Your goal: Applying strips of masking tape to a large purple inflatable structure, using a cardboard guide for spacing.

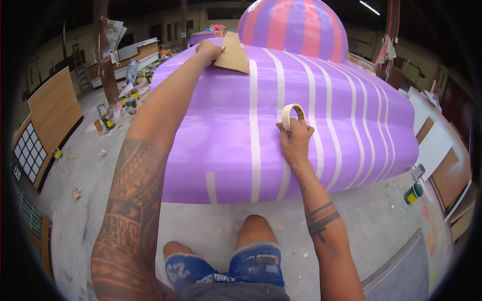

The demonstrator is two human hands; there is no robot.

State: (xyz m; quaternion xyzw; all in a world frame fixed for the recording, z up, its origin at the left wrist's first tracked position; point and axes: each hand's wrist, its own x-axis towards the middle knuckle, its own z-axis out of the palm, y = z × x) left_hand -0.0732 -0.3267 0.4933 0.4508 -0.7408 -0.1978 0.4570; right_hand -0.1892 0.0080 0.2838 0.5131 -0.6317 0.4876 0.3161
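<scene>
A large, glossy purple form (216, 135) with a wavy surface fills the space before me. Several whitish strips of masking tape (255, 135) run down it, spaced apart. One short strip (212, 188) sits alone at its lower front edge. At the far left of the form, my left hand (209, 51) is closed on the left edge of a brown piece of cardboard (233, 56), which lies by the top of the leftmost long strip. Closer to me, my right hand (297, 141) grips a roll of masking tape (286, 118) held on edge over the strips.
Behind the form rises a pink and purple striped dome (293, 27). Paint cans (108, 122) and litter crowd the floor at left, near a post (104, 60). A green can (413, 193) stands at right, beside leaning boards (447, 175). A grey panel (401, 271) lies at lower right.
</scene>
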